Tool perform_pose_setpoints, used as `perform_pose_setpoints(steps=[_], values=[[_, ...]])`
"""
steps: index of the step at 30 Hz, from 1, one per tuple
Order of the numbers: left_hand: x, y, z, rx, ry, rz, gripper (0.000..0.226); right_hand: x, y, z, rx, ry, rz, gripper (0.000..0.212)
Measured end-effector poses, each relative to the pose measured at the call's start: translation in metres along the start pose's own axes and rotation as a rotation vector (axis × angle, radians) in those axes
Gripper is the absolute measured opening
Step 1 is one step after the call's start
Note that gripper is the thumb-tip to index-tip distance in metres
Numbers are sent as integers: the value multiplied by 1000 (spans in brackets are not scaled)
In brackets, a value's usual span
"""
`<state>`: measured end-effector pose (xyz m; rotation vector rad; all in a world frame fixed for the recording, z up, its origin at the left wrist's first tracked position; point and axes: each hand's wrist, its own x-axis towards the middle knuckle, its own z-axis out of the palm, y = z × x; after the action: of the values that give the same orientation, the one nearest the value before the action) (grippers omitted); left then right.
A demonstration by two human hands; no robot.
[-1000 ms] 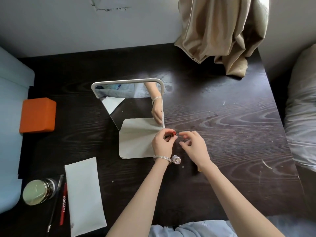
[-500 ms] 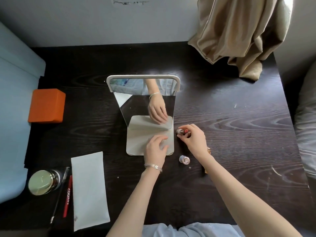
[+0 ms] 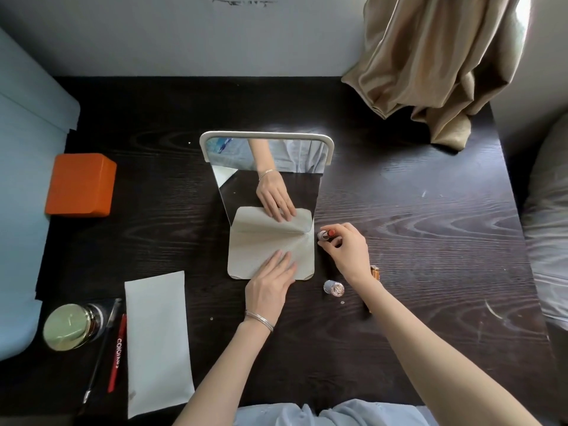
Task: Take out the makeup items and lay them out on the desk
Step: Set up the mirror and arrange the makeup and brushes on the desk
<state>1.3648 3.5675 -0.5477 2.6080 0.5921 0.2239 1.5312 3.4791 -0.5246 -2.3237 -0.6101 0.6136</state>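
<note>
My right hand [image 3: 347,250] pinches an uncapped lipstick [image 3: 326,234] with an orange-red tip, just right of the standing mirror's base [image 3: 261,241]. My left hand [image 3: 272,284] lies flat with straight fingers on that pale base. A small silver cap [image 3: 333,287] stands on the dark desk [image 3: 430,226] below my right hand. A gold tube [image 3: 374,272] shows partly behind my right wrist. At the left lie a flat white pouch [image 3: 156,342], a red pencil [image 3: 116,355], a thin dark brush [image 3: 100,355] and a gold-lidded jar [image 3: 69,327].
A white-framed mirror [image 3: 267,176] stands mid-desk and reflects my left hand. An orange box [image 3: 80,184] sits at the left edge. A beige curtain [image 3: 430,63] drapes onto the back right corner. Grey bedding [image 3: 550,226] borders the right side.
The lipstick passed from my left hand to my right. My left hand moved down onto the mirror's base and flattened.
</note>
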Motion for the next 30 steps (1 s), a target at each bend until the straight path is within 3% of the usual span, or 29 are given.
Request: perform_pose_setpoints(steps=[7,19,23,30], values=[[12,14,8,-46,24,-115,37,3,-4,0,-38,-8,12,18],[8,0,17,-56,78,0,37,6,-2,1,-84,-34,42,18],[7,0,21,-43,105,7,26,6,-2,1,-92,-39,39,18],[16,6,26,-56,89,-24,25,4,1,-6,20,-41,39,39]])
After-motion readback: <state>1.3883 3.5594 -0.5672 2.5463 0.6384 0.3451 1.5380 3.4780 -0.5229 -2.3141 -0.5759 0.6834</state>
